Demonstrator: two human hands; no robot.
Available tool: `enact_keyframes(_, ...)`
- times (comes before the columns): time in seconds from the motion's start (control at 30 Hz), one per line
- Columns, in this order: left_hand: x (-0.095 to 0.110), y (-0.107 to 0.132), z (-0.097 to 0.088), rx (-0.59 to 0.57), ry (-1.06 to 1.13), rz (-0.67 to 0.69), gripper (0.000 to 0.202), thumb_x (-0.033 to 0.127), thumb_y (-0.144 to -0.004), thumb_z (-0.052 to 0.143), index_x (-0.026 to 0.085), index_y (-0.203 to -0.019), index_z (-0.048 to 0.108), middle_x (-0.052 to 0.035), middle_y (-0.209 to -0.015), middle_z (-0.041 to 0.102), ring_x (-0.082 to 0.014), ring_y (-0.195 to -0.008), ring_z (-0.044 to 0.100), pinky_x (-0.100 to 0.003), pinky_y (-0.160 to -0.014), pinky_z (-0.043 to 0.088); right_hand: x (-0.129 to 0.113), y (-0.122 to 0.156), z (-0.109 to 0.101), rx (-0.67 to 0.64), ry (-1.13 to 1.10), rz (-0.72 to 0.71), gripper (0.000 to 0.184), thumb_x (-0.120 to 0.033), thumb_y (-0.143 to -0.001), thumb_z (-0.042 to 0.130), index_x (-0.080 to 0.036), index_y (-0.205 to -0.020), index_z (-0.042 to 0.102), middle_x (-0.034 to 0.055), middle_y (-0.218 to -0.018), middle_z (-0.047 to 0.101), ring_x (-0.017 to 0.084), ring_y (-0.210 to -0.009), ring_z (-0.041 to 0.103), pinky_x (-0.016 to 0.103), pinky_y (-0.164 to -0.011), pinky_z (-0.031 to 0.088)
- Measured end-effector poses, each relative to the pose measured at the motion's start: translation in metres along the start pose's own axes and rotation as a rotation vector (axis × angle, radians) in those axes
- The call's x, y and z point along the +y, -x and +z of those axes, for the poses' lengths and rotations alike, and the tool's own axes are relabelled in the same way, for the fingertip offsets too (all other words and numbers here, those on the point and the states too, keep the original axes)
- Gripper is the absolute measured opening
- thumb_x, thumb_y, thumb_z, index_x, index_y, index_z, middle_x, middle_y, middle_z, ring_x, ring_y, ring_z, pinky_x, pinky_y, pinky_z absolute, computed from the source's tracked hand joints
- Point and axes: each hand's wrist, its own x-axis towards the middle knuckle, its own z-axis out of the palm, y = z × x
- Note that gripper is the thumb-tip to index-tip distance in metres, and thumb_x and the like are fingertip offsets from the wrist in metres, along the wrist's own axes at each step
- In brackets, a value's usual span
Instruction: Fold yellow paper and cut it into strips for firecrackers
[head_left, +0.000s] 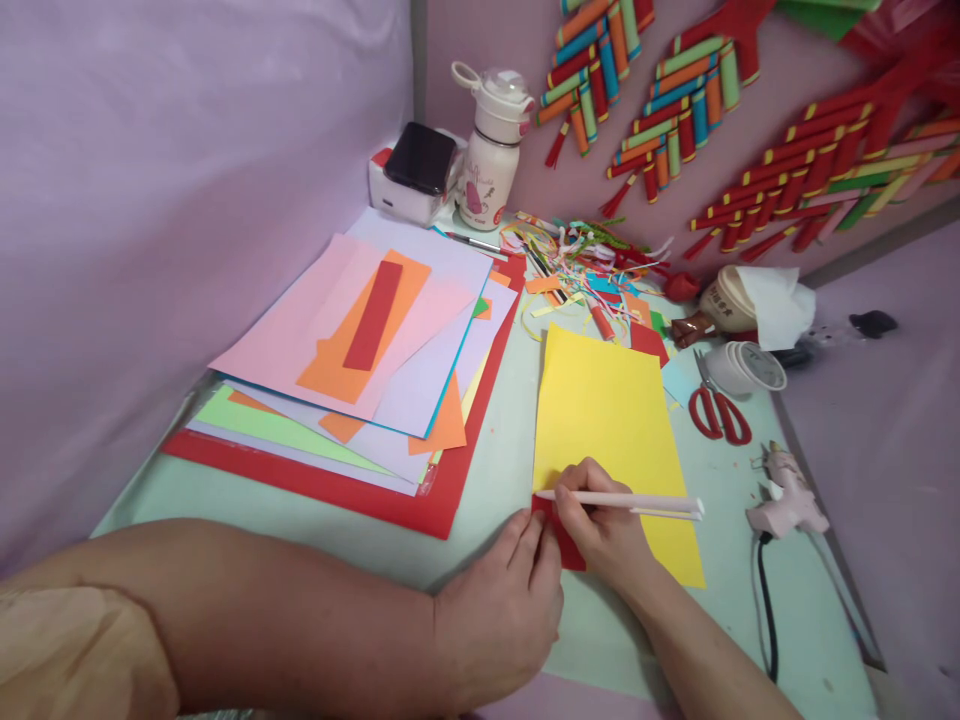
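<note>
My right hand [604, 520] is closed around a white pen [637, 502], which points left. The pen's tip meets the left edge of a yellow sheet of paper [607, 410], just where a small red piece of paper [566, 545] overlaps it. With its fingertips, my left hand [510, 600] presses on the left part of the red piece; its fingers are laid down, not wrapped round anything. Both hands partly cover the red piece.
Left lies a stack of coloured paper [292, 340]. At the back stand a bottle [487, 160] and a dark-screened phone [425, 157] beside paper scraps [577, 265]. Right are red-handled scissors [720, 415], a white tub [746, 368] and a corded glue gun [787, 500].
</note>
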Motion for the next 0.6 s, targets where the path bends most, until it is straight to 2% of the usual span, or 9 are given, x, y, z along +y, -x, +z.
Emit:
enact_keyframes(0.2, 0.001, 0.001, -0.001, -0.015, 0.003, 0.002, 0.046, 0.042, -0.089, 0.050, 0.002, -0.108, 0.064, -0.0253, -0.122, 0.058, -0.0374, -0.116, 0.054, -0.051, -0.104, 0.030, 0.004, 0.002, -0.001, 0.013, -0.103, 0.011, 0.016, -0.022, -0.087, 0.054, -0.021, -0.073, 0.046, -0.0046, -0.061, 0.050, 0.010, -0.053, 0.043, 0.023, -0.050, 0.035)
enact_keyframes(0.33, 0.000, 0.002, -0.001, -0.009, -0.003, 0.022, 0.045, 0.040, -0.090, 0.048, 0.002, -0.109, 0.064, -0.0249, -0.121, 0.058, -0.0365, -0.115, 0.054, -0.052, -0.103, 0.030, 0.003, -0.001, -0.002, 0.227, -0.301, -0.030, 0.016, -0.023, -0.089, 0.051, -0.022, -0.075, 0.046, -0.0039, -0.061, 0.053, 0.010, -0.052, 0.046, 0.024, -0.049, 0.037)
enact_keyframes(0.4, 0.000, 0.002, -0.001, -0.012, -0.016, 0.032, 0.045, 0.040, -0.090, 0.048, 0.002, -0.109, 0.064, -0.0249, -0.122, 0.058, -0.0366, -0.116, 0.054, -0.052, -0.103, 0.030, -0.002, -0.005, -0.005, 0.350, -0.324, -0.089, 0.013, -0.025, -0.090, 0.050, -0.022, -0.078, 0.047, -0.0036, -0.063, 0.055, 0.011, -0.052, 0.047, 0.024, -0.050, 0.039)
enact_keyframes(0.5, 0.000, 0.002, -0.001, -0.033, -0.033, 0.032, 0.047, 0.042, -0.090, 0.049, 0.003, -0.109, 0.064, -0.0240, -0.122, 0.058, -0.0363, -0.116, 0.053, -0.049, -0.103, 0.030, -0.007, -0.007, -0.023, 0.490, -0.152, -0.138, 0.007, -0.029, -0.091, 0.049, -0.023, -0.090, 0.053, 0.0002, -0.075, 0.060, 0.013, -0.061, 0.055, 0.028, -0.058, 0.045)
enact_keyframes(0.6, -0.001, 0.002, 0.000, -0.070, -0.037, 0.042, 0.049, 0.044, -0.089, 0.050, 0.003, -0.109, 0.065, -0.0240, -0.123, 0.058, -0.0357, -0.117, 0.052, -0.047, -0.103, 0.031, 0.001, -0.002, -0.062, 0.488, 0.241, -0.110, 0.018, -0.032, -0.091, 0.050, -0.023, -0.104, 0.058, 0.0059, -0.092, 0.065, 0.019, -0.080, 0.062, 0.033, -0.070, 0.049)
